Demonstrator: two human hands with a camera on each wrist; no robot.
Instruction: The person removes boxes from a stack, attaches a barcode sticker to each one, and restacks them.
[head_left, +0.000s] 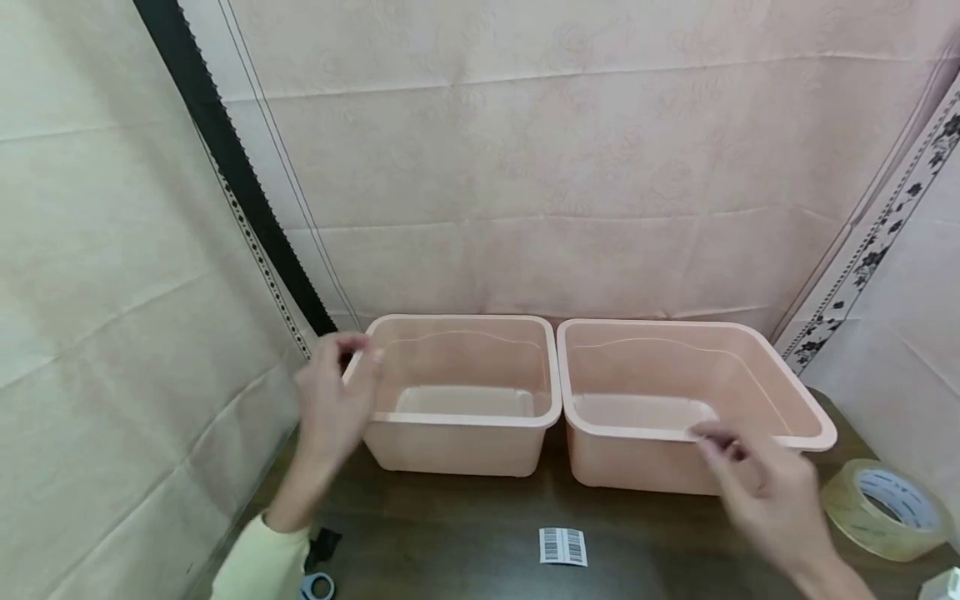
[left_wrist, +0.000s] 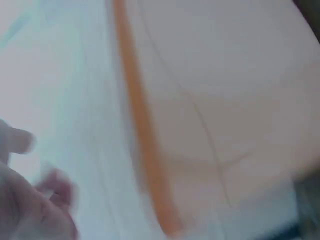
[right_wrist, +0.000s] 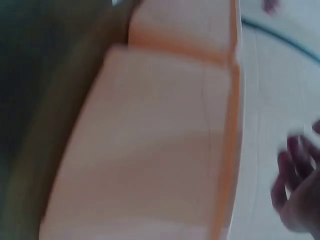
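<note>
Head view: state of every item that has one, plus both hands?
left bin: upright, empty, side by side with the right bin
right bin: upright, empty
tape roll: lying flat on the table, right of the bins
barcode label: flat on the table
left hand: at the left bin's left rim, blurred
right hand: at the right bin's front rim, blurred

barcode sticker [head_left: 562,546] on table [head_left: 465,533], digits unreadable

Blurred left hand [left_wrist: 30,200] lower left, fingers [left_wrist: 57,185] loosely curled; pink bin rim [left_wrist: 145,135] beside.
</note>
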